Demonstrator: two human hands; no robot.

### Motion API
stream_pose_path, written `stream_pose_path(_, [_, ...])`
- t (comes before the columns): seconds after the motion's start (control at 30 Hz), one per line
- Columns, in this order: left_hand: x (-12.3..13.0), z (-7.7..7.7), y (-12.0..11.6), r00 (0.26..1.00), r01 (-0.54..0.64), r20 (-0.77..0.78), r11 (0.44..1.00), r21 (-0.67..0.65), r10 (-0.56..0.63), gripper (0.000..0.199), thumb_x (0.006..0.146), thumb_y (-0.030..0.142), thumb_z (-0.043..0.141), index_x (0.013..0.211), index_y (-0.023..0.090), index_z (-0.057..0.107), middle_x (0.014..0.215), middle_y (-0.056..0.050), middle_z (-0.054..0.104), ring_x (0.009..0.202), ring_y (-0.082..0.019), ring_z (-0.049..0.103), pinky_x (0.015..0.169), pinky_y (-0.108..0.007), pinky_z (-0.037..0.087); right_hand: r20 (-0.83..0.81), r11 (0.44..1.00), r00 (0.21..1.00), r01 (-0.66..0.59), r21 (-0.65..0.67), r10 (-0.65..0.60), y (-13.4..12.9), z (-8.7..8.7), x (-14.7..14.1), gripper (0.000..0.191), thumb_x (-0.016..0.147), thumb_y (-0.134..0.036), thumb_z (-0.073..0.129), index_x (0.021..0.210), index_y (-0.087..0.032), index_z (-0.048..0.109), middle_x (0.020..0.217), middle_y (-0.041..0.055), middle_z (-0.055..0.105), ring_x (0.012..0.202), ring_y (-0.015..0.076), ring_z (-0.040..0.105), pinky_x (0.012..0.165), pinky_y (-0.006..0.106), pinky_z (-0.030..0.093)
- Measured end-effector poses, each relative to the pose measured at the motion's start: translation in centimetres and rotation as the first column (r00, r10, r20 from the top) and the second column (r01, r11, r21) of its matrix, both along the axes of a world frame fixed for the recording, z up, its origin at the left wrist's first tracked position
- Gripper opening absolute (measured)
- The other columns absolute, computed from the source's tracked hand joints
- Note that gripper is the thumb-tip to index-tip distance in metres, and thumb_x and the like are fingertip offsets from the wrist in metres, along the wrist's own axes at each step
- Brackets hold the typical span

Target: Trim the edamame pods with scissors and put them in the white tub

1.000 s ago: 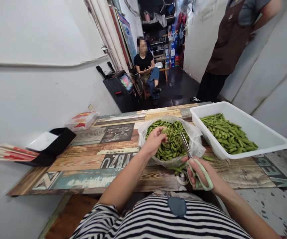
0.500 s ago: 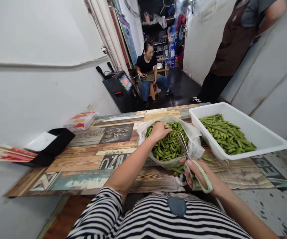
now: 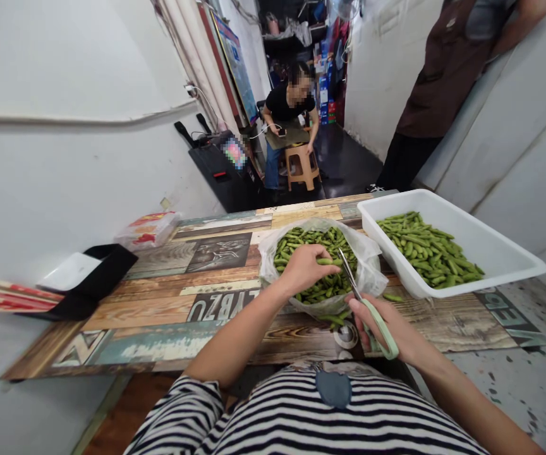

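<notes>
Over a white plastic bag (image 3: 371, 253) full of green pods, my left hand (image 3: 307, 268) pinches a green pod (image 3: 328, 261) between thumb and fingers. My right hand (image 3: 381, 322), at the bag's near right side, is closed round the pale green handles of a pair of scissors (image 3: 381, 327). The blades point up and away, their tips close to the end of the held pod. Right of the bag stands a white tray (image 3: 505, 253) with a heap of green pods (image 3: 429, 249). A few loose pods lie on the table beside the bag.
The wood-patterned table (image 3: 150, 309) carries a black holder (image 3: 107, 272) with red-and-white wrapped sticks (image 3: 12, 296) at the left and a plastic packet (image 3: 147, 230) behind it. Beyond the table, one person sits near a tan stool (image 3: 302, 165); another stands at the right in a brown apron (image 3: 436, 76).
My left hand has drawn back towards me and now holds a pod near the scissor tips. The seated person has leaned over, with a hand at the stool.
</notes>
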State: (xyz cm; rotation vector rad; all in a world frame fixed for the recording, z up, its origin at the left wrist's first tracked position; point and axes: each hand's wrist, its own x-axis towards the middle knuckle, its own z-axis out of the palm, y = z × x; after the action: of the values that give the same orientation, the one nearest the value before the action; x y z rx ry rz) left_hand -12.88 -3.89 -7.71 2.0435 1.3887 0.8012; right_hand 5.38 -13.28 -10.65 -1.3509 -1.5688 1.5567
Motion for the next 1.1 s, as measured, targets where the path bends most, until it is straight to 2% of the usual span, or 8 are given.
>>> stream_pose_path(0.2, [0.2,-0.7,-0.4,0.998,-0.058,-0.003,0.998,0.007,0.058,0.023,0.063,0.036,0.073,0.065,0.015,0.062,0.066,0.000,0.060,0.066,-0.013,0.054,0.063,-0.023,0.035,-0.001,0.996,0.998,0.061,-0.063,-0.061,0.1,-0.1,-0.2,0.038,0.081,-0.057,0.051,0.069,-0.021,0.045,0.046,-0.0074,0.044,0.032,0.0086,0.043,0.031,0.020,0.036])
stream_pose_path(0.33, [-0.3,-0.8,-0.1,0.983,-0.011,0.179,0.992,-0.122,0.033,0.021,0.068,0.036,0.068,0.070,0.015,0.066,0.071,0.000,0.063,0.072,-0.013,0.056,0.068,-0.024,0.038,-0.054,0.987,0.995,0.074,-0.141,-0.082,0.0,-0.4,-0.5,0.041,0.078,-0.061,0.051,0.076,-0.021,0.047,0.047,-0.0081,0.044,0.033,0.0085,0.042,0.032,0.021,0.038])
stream_pose_path(0.4, [-0.5,-0.6,0.0,0.935,0.037,0.347,0.957,-0.289,0.069,0.023,0.070,0.036,0.066,0.070,0.013,0.063,0.063,0.001,0.059,0.061,-0.010,0.053,0.061,-0.023,0.038,-0.125,0.983,0.989,0.053,-0.173,-0.076,-0.2,0.0,-0.6,0.045,0.079,-0.064,0.047,0.084,-0.020,0.049,0.051,-0.0072,0.048,0.038,0.0097,0.047,0.037,0.022,0.042])
stream_pose_path(0.47, [-0.5,-0.5,-0.1,0.847,0.113,0.510,0.885,-0.451,0.152,0.025,0.070,0.036,0.067,0.071,0.013,0.058,0.057,0.004,0.053,0.050,-0.007,0.049,0.053,-0.021,0.036,-0.167,0.981,0.984,0.028,-0.190,-0.060,-0.4,0.4,-0.6,0.050,0.079,-0.067,0.044,0.092,-0.019,0.049,0.055,-0.0060,0.051,0.042,0.0110,0.051,0.043,0.024,0.044])
stream_pose_path(0.57, [-0.2,-0.5,-0.3,0.724,0.191,0.638,0.811,-0.553,0.264,0.029,0.066,0.031,0.072,0.077,0.014,0.051,0.060,0.003,0.057,0.047,-0.005,0.051,0.047,-0.018,0.034,-0.159,0.987,0.987,-0.005,-0.160,-0.021,-0.6,0.9,-0.6,0.053,0.080,-0.068,0.041,0.092,-0.017,0.049,0.056,-0.0050,0.052,0.044,0.0118,0.053,0.046,0.025,0.043])
stream_pose_path(0.7, [0.5,-0.9,-0.9,0.660,0.134,0.674,0.831,-0.540,0.332,0.032,0.064,0.028,0.073,0.074,0.015,0.046,0.066,-0.001,0.065,0.041,-0.003,0.046,0.041,-0.016,0.029,-0.137,0.995,0.990,-0.039,-0.091,0.026,-0.8,0.9,-0.7,0.048,0.084,-0.065,0.038,0.076,-0.018,0.047,0.055,-0.0034,0.053,0.045,0.0106,0.052,0.048,0.024,0.042])
stream_pose_path(0.83, [1.2,-1.6,-1.6,0.632,0.062,0.696,0.873,-0.484,0.341,0.036,0.063,0.034,0.073,0.068,0.015,0.043,0.066,-0.002,0.066,0.037,-0.001,0.041,0.040,-0.017,0.026,-0.145,0.995,0.989,-0.033,-0.096,0.019,-0.7,0.8,-0.9,0.048,0.084,-0.065,0.037,0.073,-0.019,0.045,0.054,-0.0034,0.052,0.043,0.0102,0.051,0.046,0.023,0.041])
stream_pose_path(1.1, [2.2,-2.1,-2.8,0.608,0.023,0.704,0.878,-0.477,0.367,0.035,0.061,0.032,0.072,0.069,0.016,0.042,0.063,0.000,0.065,0.037,-0.004,0.044,0.040,-0.018,0.029,-0.222,0.985,0.973,0.017,-0.171,-0.056,-0.6,0.0,-1.2,0.047,0.082,-0.063,0.045,0.091,-0.018,0.050,0.051,-0.0062,0.049,0.038,0.0103,0.048,0.039,0.023,0.042])
